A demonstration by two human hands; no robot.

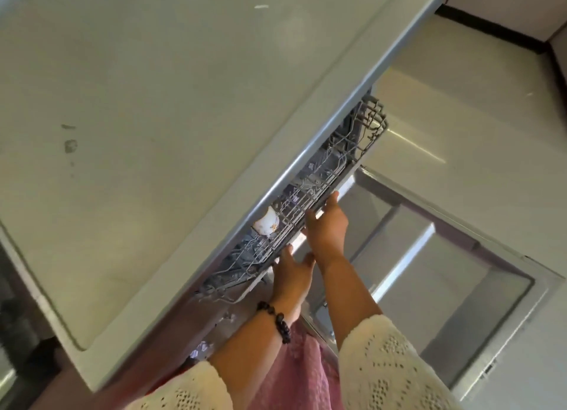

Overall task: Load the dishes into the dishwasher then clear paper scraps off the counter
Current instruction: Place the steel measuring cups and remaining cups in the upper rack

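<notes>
The grey wire upper rack (334, 167) of the dishwasher sticks out a little from under the white counter (153, 103). A white cup (266, 224) lies in the rack near its left part. My right hand (327, 222) rests on the rack's front rail, fingers against the wire. Just below and left, my left hand (291, 274), with a dark bead bracelet on the wrist, also presses on the front edge. The dishwasher door (445, 256) hangs open below my arms. A small white paper scrap (261, 7) lies on the counter at the far side.
Grey smudges (70, 146) mark the counter's left part. A dark appliance front (18, 317) sits at the lower left. Pale floor tiles (475, 103) spread to the right, with a black skirting strip (491, 32) along the far wall.
</notes>
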